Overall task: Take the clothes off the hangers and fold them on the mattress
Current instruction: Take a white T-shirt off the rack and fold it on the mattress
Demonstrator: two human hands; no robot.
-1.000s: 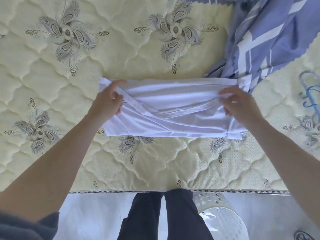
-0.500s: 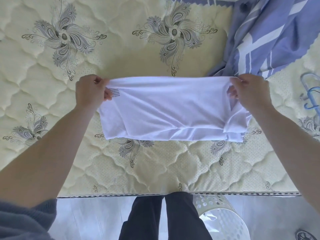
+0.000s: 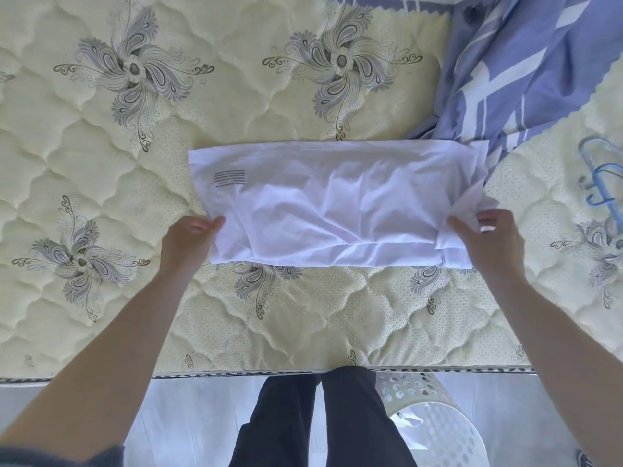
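A white garment (image 3: 337, 203) lies folded into a wide rectangle on the quilted cream mattress (image 3: 101, 183), with a small grey striped print near its far left corner. My left hand (image 3: 187, 242) pinches the near left corner, thumb on top of the cloth. At the near right corner my right hand (image 3: 487, 241) grips the layered edge, thumb lying on the fabric and fingers curled. The fingers under the cloth are hidden.
A blue and white striped cloth (image 3: 512, 72) lies crumpled at the far right, touching the garment's far right corner. A blue hanger (image 3: 603, 183) rests at the right edge. A white perforated basket (image 3: 435, 426) stands on the floor beside my legs (image 3: 323, 423).
Both hands carried the fabric over to the far edge, laying the fold flat. They have since come back to the near corners of the garment.
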